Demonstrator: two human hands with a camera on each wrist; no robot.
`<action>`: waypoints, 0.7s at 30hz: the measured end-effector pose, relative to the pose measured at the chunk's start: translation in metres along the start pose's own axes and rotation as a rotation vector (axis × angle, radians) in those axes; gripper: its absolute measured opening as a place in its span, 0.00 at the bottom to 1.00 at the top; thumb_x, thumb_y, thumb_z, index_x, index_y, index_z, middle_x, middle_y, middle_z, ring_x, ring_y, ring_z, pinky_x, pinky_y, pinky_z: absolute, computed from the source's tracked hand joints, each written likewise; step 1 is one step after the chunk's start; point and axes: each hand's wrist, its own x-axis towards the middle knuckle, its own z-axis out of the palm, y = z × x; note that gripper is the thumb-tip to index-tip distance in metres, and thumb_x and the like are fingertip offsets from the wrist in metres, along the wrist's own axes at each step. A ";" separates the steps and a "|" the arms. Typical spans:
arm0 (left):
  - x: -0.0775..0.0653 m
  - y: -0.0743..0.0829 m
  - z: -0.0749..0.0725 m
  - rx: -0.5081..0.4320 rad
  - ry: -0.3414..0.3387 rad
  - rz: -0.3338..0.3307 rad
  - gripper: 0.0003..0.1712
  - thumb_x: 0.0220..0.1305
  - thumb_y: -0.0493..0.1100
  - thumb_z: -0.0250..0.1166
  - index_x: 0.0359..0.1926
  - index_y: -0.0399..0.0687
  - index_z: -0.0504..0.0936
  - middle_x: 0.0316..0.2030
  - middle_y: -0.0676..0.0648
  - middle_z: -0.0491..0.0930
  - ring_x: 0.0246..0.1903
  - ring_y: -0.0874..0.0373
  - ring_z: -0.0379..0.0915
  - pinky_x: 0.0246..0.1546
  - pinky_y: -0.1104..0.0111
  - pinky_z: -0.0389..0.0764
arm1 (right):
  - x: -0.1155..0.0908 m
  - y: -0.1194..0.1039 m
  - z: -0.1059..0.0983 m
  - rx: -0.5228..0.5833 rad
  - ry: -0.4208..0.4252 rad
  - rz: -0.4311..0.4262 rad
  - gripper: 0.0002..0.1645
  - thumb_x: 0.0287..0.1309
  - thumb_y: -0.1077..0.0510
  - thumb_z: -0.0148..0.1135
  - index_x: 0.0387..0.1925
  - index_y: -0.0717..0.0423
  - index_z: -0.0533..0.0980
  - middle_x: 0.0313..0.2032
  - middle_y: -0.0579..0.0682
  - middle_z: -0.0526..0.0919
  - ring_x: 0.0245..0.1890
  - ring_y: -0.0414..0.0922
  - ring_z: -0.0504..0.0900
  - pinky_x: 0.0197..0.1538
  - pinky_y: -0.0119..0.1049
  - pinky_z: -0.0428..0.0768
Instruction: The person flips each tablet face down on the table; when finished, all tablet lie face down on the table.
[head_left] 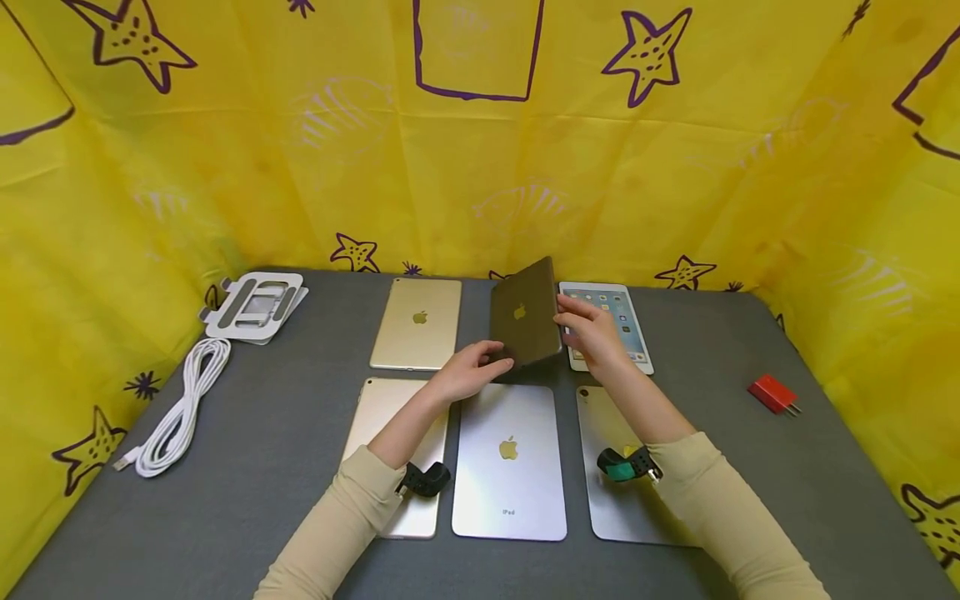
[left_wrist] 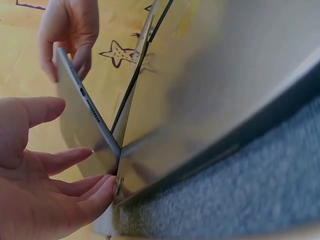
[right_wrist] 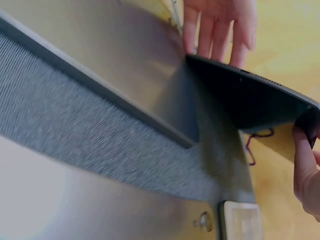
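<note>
A dark grey tablet (head_left: pixel 525 312) stands tilted at the back middle of the table, its logo side toward the left. Pinched at its right edge between thumb and fingers, it is held by my right hand (head_left: pixel 592 333). My left hand (head_left: pixel 467 372) is at its lower left corner. In the left wrist view the left hand (left_wrist: pixel 45 175) has its fingers mostly extended, some fingertips at the low corner. The right wrist view shows the tablet's black screen side (right_wrist: pixel 235 95). Below lies a silver tablet (head_left: pixel 510 483), back up.
A gold tablet (head_left: pixel 416 325) and a white tablet with lit screen (head_left: pixel 633 333) flank it. Another gold tablet (head_left: pixel 375 425) and a silver-grey one (head_left: pixel 609 500) lie in front under my forearms. A white folding stand (head_left: pixel 255 310), white cable (head_left: pixel 187 400) and red charger (head_left: pixel 772 393) lie outward.
</note>
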 end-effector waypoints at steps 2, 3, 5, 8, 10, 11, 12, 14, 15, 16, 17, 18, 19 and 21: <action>-0.001 -0.001 -0.002 0.020 0.007 0.013 0.30 0.69 0.50 0.59 0.65 0.37 0.70 0.63 0.36 0.70 0.62 0.41 0.66 0.61 0.51 0.68 | 0.002 0.004 -0.002 -0.019 0.003 0.015 0.31 0.65 0.67 0.56 0.68 0.60 0.66 0.67 0.57 0.67 0.51 0.39 0.77 0.54 0.32 0.77; -0.001 -0.002 -0.003 0.031 0.010 0.018 0.30 0.69 0.50 0.59 0.65 0.36 0.71 0.63 0.36 0.70 0.62 0.41 0.66 0.61 0.51 0.68 | 0.003 0.006 -0.003 -0.030 0.004 0.021 0.31 0.64 0.67 0.57 0.68 0.61 0.66 0.67 0.57 0.67 0.51 0.39 0.77 0.54 0.32 0.77; -0.002 -0.003 -0.005 0.051 0.014 0.030 0.30 0.69 0.50 0.59 0.65 0.36 0.71 0.63 0.36 0.70 0.62 0.41 0.66 0.61 0.51 0.68 | 0.005 0.011 -0.004 -0.066 0.011 0.033 0.30 0.64 0.67 0.57 0.68 0.62 0.66 0.67 0.57 0.67 0.52 0.40 0.77 0.54 0.30 0.77; -0.004 -0.004 -0.007 0.077 0.018 0.058 0.29 0.69 0.49 0.59 0.64 0.33 0.71 0.62 0.36 0.71 0.62 0.41 0.66 0.61 0.51 0.68 | 0.009 0.017 -0.004 -0.116 0.014 0.053 0.30 0.64 0.68 0.56 0.68 0.64 0.66 0.67 0.59 0.67 0.56 0.42 0.75 0.55 0.30 0.75; -0.005 -0.004 -0.008 0.088 0.019 0.066 0.29 0.69 0.48 0.59 0.63 0.33 0.71 0.62 0.35 0.70 0.63 0.41 0.65 0.62 0.51 0.67 | 0.011 0.021 -0.002 -0.135 0.013 0.068 0.30 0.64 0.68 0.56 0.67 0.66 0.65 0.66 0.61 0.68 0.60 0.46 0.73 0.58 0.33 0.73; -0.006 -0.004 -0.008 0.093 0.020 0.067 0.29 0.69 0.48 0.59 0.63 0.32 0.71 0.62 0.35 0.70 0.63 0.41 0.64 0.62 0.51 0.66 | 0.012 0.023 -0.002 -0.143 0.007 0.072 0.30 0.64 0.68 0.55 0.67 0.67 0.65 0.66 0.62 0.67 0.62 0.47 0.71 0.60 0.34 0.72; -0.007 -0.004 -0.009 0.097 0.023 0.064 0.29 0.69 0.48 0.59 0.63 0.32 0.72 0.62 0.35 0.70 0.63 0.41 0.64 0.62 0.50 0.66 | 0.012 0.024 -0.001 -0.145 0.000 0.078 0.30 0.65 0.68 0.54 0.68 0.68 0.64 0.67 0.63 0.67 0.63 0.49 0.69 0.61 0.36 0.71; -0.008 -0.003 -0.009 0.102 0.027 0.052 0.30 0.69 0.49 0.59 0.63 0.33 0.72 0.63 0.35 0.69 0.64 0.40 0.62 0.63 0.50 0.65 | 0.013 0.027 0.000 -0.153 -0.012 0.086 0.30 0.65 0.69 0.53 0.68 0.69 0.63 0.67 0.64 0.66 0.65 0.51 0.67 0.63 0.38 0.69; -0.009 -0.003 -0.010 0.108 0.029 0.046 0.30 0.68 0.49 0.59 0.63 0.33 0.72 0.63 0.34 0.69 0.65 0.40 0.61 0.63 0.49 0.64 | 0.014 0.028 0.000 -0.157 -0.020 0.088 0.30 0.65 0.69 0.53 0.68 0.70 0.62 0.67 0.64 0.65 0.66 0.52 0.66 0.64 0.39 0.68; -0.009 -0.002 -0.010 0.111 0.031 0.040 0.30 0.68 0.50 0.59 0.63 0.33 0.72 0.63 0.35 0.68 0.65 0.39 0.60 0.63 0.49 0.64 | 0.014 0.029 0.000 -0.166 -0.031 0.090 0.31 0.66 0.68 0.52 0.68 0.70 0.61 0.67 0.64 0.65 0.66 0.53 0.66 0.64 0.40 0.67; -0.010 -0.002 -0.010 0.113 0.032 0.035 0.30 0.68 0.50 0.59 0.63 0.34 0.72 0.64 0.35 0.68 0.65 0.39 0.60 0.63 0.48 0.63 | 0.014 0.030 0.000 -0.172 -0.045 0.092 0.31 0.66 0.68 0.51 0.69 0.71 0.60 0.68 0.65 0.64 0.67 0.53 0.65 0.65 0.40 0.66; -0.010 -0.002 -0.010 0.116 0.033 0.031 0.30 0.68 0.50 0.59 0.63 0.34 0.72 0.64 0.35 0.68 0.65 0.38 0.59 0.63 0.47 0.63 | 0.013 0.031 0.001 -0.183 -0.060 0.091 0.31 0.67 0.68 0.51 0.69 0.72 0.59 0.68 0.65 0.62 0.67 0.54 0.64 0.65 0.41 0.65; -0.011 -0.002 -0.010 0.118 0.033 0.029 0.30 0.68 0.50 0.59 0.63 0.34 0.72 0.64 0.35 0.68 0.65 0.38 0.59 0.64 0.47 0.62 | 0.013 0.031 0.001 -0.194 -0.074 0.089 0.31 0.67 0.68 0.50 0.69 0.72 0.58 0.69 0.66 0.62 0.67 0.55 0.64 0.66 0.42 0.65; -0.011 -0.002 -0.011 0.124 0.031 0.024 0.30 0.68 0.51 0.59 0.64 0.34 0.72 0.64 0.35 0.67 0.66 0.37 0.57 0.64 0.46 0.61 | 0.013 0.032 0.002 -0.218 -0.105 0.079 0.31 0.68 0.68 0.48 0.69 0.74 0.56 0.69 0.67 0.60 0.68 0.56 0.62 0.67 0.43 0.63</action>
